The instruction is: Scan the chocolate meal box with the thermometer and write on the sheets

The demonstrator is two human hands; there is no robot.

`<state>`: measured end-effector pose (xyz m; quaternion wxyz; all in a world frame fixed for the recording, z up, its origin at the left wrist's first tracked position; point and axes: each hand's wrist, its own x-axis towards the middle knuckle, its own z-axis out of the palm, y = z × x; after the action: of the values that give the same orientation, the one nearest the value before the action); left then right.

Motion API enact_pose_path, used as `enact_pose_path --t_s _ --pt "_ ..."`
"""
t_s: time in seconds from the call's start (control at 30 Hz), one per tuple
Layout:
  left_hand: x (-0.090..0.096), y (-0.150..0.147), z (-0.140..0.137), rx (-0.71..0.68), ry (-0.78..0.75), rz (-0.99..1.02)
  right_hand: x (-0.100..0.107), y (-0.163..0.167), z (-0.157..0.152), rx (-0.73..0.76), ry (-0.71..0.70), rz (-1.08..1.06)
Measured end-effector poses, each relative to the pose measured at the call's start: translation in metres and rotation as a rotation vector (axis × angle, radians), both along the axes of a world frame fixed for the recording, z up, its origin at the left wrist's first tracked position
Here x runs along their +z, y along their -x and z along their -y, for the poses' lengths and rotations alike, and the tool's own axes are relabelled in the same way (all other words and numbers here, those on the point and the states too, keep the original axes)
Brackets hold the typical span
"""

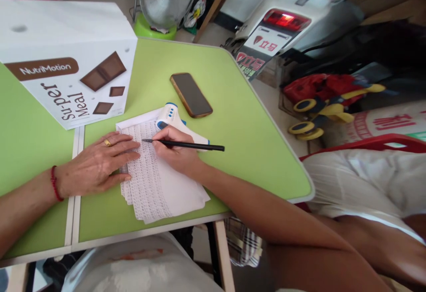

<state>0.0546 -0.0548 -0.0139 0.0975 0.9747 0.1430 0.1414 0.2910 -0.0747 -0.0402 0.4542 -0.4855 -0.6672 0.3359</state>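
Right hand has its fingers pinched shut around a black pen, tip touching the white crocheted strip just past the fingertips, so it looks mid-marking or counting stitches. Left hand lies flat, fingers spread on the strip's edge, gripping nothing, just pinning it over the paper. Next stroke needs that strip kept steady; thermometer and phone sit beyond the knuckles.

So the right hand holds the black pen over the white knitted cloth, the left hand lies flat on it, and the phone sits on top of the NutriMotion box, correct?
Not quite. The phone lies on the green table, apart from the NutriMotion box, as the head view shows. The rest holds: right hand holds the black pen over the white knitted cloth; left hand lies flat on it.
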Motion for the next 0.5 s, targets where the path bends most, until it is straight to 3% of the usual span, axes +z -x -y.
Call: enact_pose_path --t_s 0.5 --pt "0.0009 0.0003 -0.0014 0.022 0.011 -0.047 -0.0040 -0.0029 -0.0008 0.069 -0.046 0.029"
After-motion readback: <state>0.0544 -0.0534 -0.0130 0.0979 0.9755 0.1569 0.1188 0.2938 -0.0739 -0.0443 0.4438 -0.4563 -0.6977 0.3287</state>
